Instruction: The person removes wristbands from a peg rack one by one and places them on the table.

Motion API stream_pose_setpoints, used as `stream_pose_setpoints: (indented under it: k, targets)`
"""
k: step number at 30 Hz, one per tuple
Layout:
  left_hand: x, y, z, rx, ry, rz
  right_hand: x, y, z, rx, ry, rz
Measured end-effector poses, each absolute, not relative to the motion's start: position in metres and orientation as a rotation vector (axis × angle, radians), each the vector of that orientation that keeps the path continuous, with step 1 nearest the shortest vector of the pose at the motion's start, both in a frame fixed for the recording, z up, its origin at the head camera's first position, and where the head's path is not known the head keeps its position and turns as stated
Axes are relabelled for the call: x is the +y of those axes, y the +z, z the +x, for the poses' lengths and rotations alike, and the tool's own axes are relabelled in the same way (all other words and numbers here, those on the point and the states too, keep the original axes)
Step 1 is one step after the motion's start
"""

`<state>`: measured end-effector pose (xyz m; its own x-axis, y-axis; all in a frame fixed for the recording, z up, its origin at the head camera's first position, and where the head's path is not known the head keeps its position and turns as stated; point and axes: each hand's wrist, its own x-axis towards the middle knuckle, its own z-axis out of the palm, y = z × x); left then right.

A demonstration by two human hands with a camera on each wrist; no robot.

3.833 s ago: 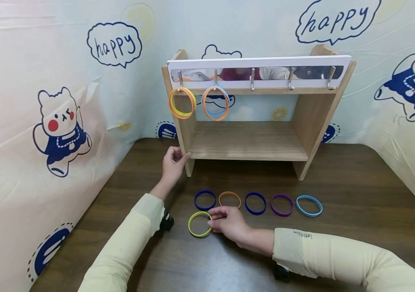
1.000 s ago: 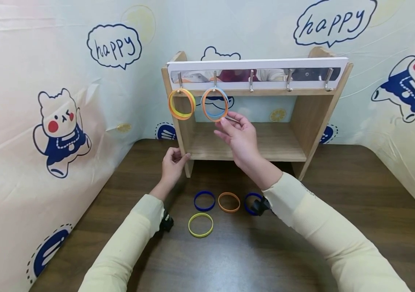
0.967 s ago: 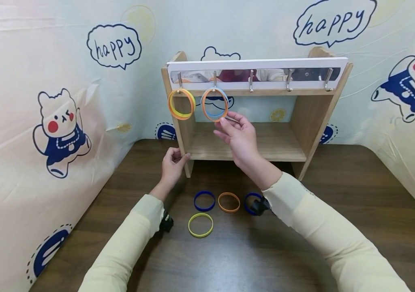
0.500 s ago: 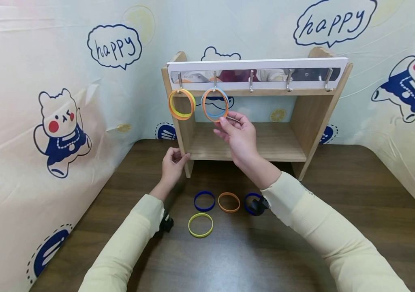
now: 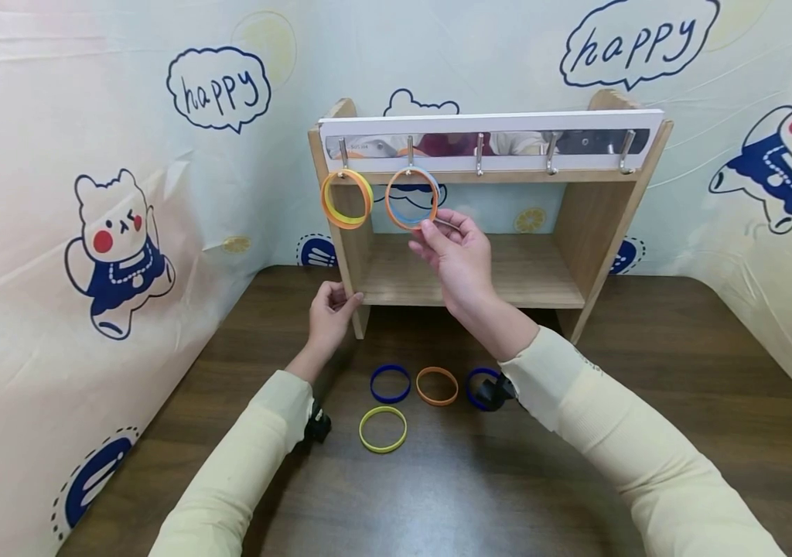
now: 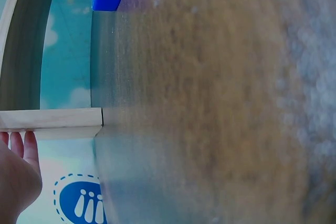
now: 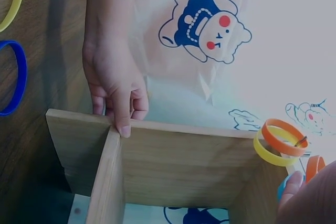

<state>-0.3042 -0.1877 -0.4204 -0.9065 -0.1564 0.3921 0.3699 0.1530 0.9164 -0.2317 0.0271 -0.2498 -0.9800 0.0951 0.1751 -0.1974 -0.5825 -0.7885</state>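
Observation:
My left hand [image 5: 329,317] grips the left side panel of the wooden shelf [image 5: 472,271]; in the right wrist view its thumb lies on the panel's front edge, fingers behind. My right hand [image 5: 462,263] pinches the lower right of an orange wristband [image 5: 390,205] that hangs from the second hook [image 5: 410,151]. A light blue wristband [image 5: 415,219] hangs on that hook behind it. From the leftmost hook hang an orange and a yellow wristband [image 7: 270,156]. On the table lie a blue [image 5: 390,400], an orange [image 5: 438,402] and a yellow wristband [image 5: 383,449] near my left sleeve.
Another blue wristband [image 5: 472,398] lies partly hidden under the black wrist camera [image 5: 495,393] on my right arm. Hooks further right on the white rail [image 5: 507,164] carry nothing. A printed cloth [image 5: 124,93] stands behind and beside the table [image 5: 264,309].
My right hand has gone from the yellow wristband on the table up to the second hook. Its orange wristband has just shifted slightly right. The left hand keeps its hold.

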Motion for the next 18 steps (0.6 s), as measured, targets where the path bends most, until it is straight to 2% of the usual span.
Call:
stream_pose_setpoints:
  k: [12, 18]
  targets:
    - [-0.182, -0.394, -0.282, -2.074, -1.827, -0.215, 0.028, -0.242, -0.228, -1.328, 2.649, 0.187]
    - [-0.187, -0.414, -0.3, -2.049, -1.848, -0.196, 0.027, -0.239, -0.229, -1.311, 2.652, 0.174]
